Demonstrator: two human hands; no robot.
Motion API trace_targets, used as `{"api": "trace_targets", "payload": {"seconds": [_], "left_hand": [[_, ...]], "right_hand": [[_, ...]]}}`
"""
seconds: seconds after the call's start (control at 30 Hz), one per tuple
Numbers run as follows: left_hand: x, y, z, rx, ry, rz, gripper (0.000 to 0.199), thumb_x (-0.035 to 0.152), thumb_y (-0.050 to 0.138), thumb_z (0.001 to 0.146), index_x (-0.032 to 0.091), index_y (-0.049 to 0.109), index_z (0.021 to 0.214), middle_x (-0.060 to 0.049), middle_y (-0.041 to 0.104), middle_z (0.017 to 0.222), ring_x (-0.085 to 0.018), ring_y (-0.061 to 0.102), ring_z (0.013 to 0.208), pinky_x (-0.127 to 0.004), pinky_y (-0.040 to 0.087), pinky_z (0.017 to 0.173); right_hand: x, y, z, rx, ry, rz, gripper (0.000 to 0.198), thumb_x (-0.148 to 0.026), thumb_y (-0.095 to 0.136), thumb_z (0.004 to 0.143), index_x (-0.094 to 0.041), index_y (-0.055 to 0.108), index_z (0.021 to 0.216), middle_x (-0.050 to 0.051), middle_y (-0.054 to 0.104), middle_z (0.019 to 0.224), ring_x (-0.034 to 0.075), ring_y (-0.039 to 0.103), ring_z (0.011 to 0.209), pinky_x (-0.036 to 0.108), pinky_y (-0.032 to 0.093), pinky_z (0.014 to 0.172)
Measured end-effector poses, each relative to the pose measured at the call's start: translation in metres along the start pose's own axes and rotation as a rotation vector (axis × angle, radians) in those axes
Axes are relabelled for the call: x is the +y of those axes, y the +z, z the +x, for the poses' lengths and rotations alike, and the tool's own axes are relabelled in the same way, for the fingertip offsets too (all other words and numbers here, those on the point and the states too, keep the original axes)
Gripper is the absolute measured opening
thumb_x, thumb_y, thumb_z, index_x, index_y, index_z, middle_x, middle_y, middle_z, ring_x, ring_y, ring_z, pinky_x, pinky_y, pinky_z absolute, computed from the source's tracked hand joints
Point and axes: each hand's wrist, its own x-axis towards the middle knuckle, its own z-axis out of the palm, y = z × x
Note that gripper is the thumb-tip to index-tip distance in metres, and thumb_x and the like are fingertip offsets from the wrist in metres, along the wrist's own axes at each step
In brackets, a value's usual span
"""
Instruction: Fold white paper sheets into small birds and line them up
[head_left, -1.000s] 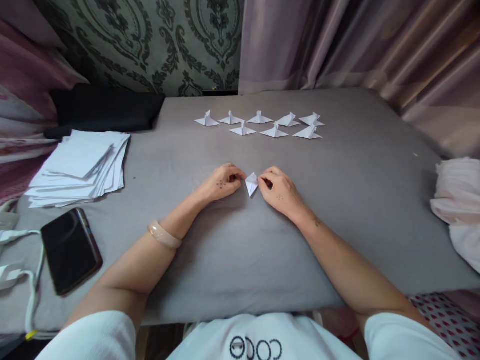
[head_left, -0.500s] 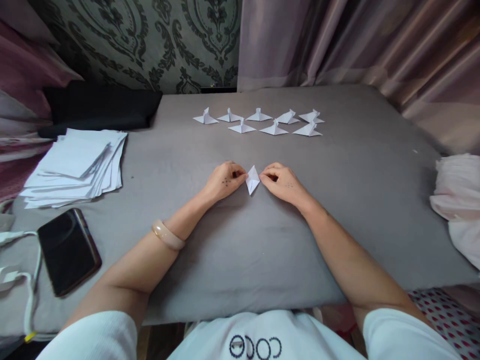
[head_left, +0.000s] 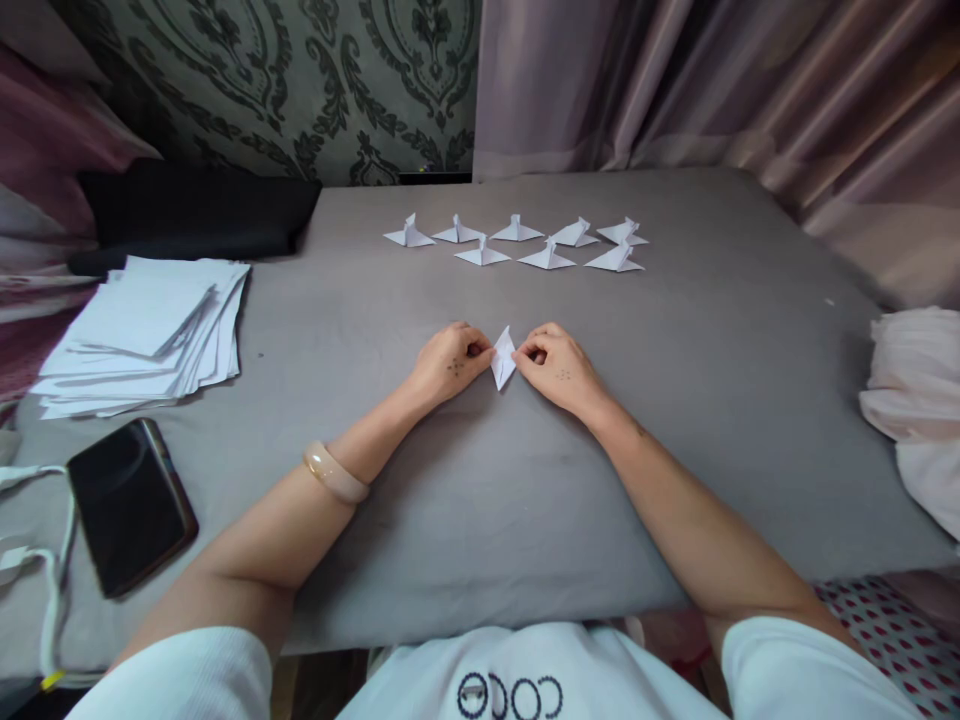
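Note:
A small white folded paper (head_left: pixel 504 361), shaped like a slim diamond, is held between my two hands over the middle of the grey cloth-covered table (head_left: pixel 495 520). My left hand (head_left: pixel 454 360) pinches its left corner between thumb and forefinger. On the opposite side, my right hand (head_left: pixel 559 368) pinches the right corner, its other fingers curled in. Beyond the hands stand several finished-looking white origami birds (head_left: pixel 517 229), set out in two rows with their wings spread.
At the left lies a loose stack of white paper sheets (head_left: pixel 142 330), with a folded black cloth (head_left: pixel 195 212) behind it. A dark phone (head_left: pixel 131 508) and white cables (head_left: pixel 56 600) lie nearer me. Bunched pale fabric (head_left: pixel 919 400) sits at the right edge.
My right hand has moved slightly left, closer to my left hand. The folded paper between them looks narrower than before. The birds stay where they were.

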Motion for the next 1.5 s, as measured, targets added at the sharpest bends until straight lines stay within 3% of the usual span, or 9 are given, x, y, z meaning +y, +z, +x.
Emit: {"api": "trace_targets", "payload": {"seconds": [0.4, 0.53, 0.63, 0.77, 0.9, 1.07, 1.37, 1.5], "left_hand": [[-0.01, 0.008, 0.0, 0.034, 0.065, 0.069, 0.014, 0.029, 0.056, 0.084, 0.018, 0.064, 0.081, -0.005, 0.06, 0.082, -0.016, 0.052, 0.073, -0.026, 0.039, 0.062], [-0.01, 0.011, -0.002, 0.105, 0.168, 0.122, 0.009, 0.023, 0.054, 0.086, 0.018, 0.059, 0.092, -0.005, 0.06, 0.087, -0.018, 0.053, 0.081, -0.028, 0.042, 0.068], [-0.006, 0.012, -0.004, 0.093, 0.297, 0.212, 0.016, 0.017, 0.044, 0.091, 0.016, 0.06, 0.095, -0.008, 0.061, 0.096, -0.019, 0.054, 0.088, -0.031, 0.044, 0.078], [0.0, 0.01, -0.01, -0.012, 0.431, 0.394, 0.031, 0.011, 0.033, 0.094, 0.014, 0.062, 0.106, -0.011, 0.063, 0.103, -0.02, 0.055, 0.091, -0.033, 0.045, 0.083], [0.003, 0.005, -0.019, -0.056, 0.489, 0.535, 0.034, 0.012, 0.034, 0.095, 0.011, 0.059, 0.119, -0.014, 0.062, 0.11, -0.024, 0.054, 0.098, -0.035, 0.047, 0.084], [0.001, 0.003, -0.025, -0.039, 0.467, 0.557, 0.035, 0.009, 0.037, 0.092, 0.014, 0.061, 0.117, -0.012, 0.063, 0.111, -0.022, 0.055, 0.101, -0.033, 0.049, 0.082], [0.0, -0.002, -0.026, -0.011, 0.406, 0.479, 0.034, 0.008, 0.039, 0.088, 0.015, 0.067, 0.105, -0.011, 0.066, 0.107, -0.022, 0.058, 0.101, -0.031, 0.052, 0.081], [-0.001, 0.001, -0.026, 0.058, 0.373, 0.436, 0.031, 0.009, 0.04, 0.086, 0.015, 0.068, 0.098, -0.01, 0.067, 0.107, -0.022, 0.06, 0.097, -0.031, 0.052, 0.078]], "right_hand": [[0.004, 0.0, 0.001, -0.023, -0.025, -0.015, 0.015, -0.03, 0.06, 0.08, -0.019, 0.064, 0.07, 0.003, 0.059, 0.096, 0.009, 0.052, 0.063, 0.028, 0.044, 0.071], [0.008, 0.0, 0.001, -0.01, -0.07, -0.034, 0.008, -0.027, 0.062, 0.08, -0.019, 0.061, 0.08, 0.002, 0.058, 0.092, 0.01, 0.051, 0.065, 0.027, 0.044, 0.07], [0.006, 0.001, -0.003, -0.028, -0.136, -0.05, 0.007, -0.023, 0.057, 0.085, -0.02, 0.063, 0.089, 0.003, 0.059, 0.094, 0.012, 0.054, 0.073, 0.027, 0.044, 0.071], [-0.003, 0.001, -0.015, -0.058, -0.263, -0.235, 0.026, -0.017, 0.042, 0.094, -0.022, 0.065, 0.106, 0.007, 0.062, 0.104, 0.018, 0.056, 0.097, 0.029, 0.043, 0.076], [-0.011, 0.0, -0.027, -0.068, -0.335, -0.507, 0.037, -0.011, 0.036, 0.094, -0.022, 0.061, 0.119, 0.009, 0.061, 0.109, 0.021, 0.053, 0.097, 0.031, 0.04, 0.071], [-0.014, -0.002, -0.03, -0.093, -0.385, -0.636, 0.04, -0.008, 0.034, 0.093, -0.02, 0.06, 0.122, 0.01, 0.061, 0.106, 0.022, 0.051, 0.092, 0.034, 0.038, 0.072], [-0.007, -0.011, -0.033, -0.094, -0.361, -0.623, 0.04, -0.005, 0.039, 0.091, -0.022, 0.064, 0.116, 0.009, 0.061, 0.108, 0.022, 0.051, 0.094, 0.035, 0.039, 0.07], [-0.009, -0.012, -0.033, -0.112, -0.369, -0.654, 0.039, -0.006, 0.037, 0.092, -0.02, 0.063, 0.116, 0.009, 0.061, 0.109, 0.023, 0.051, 0.094, 0.035, 0.039, 0.072]]}}
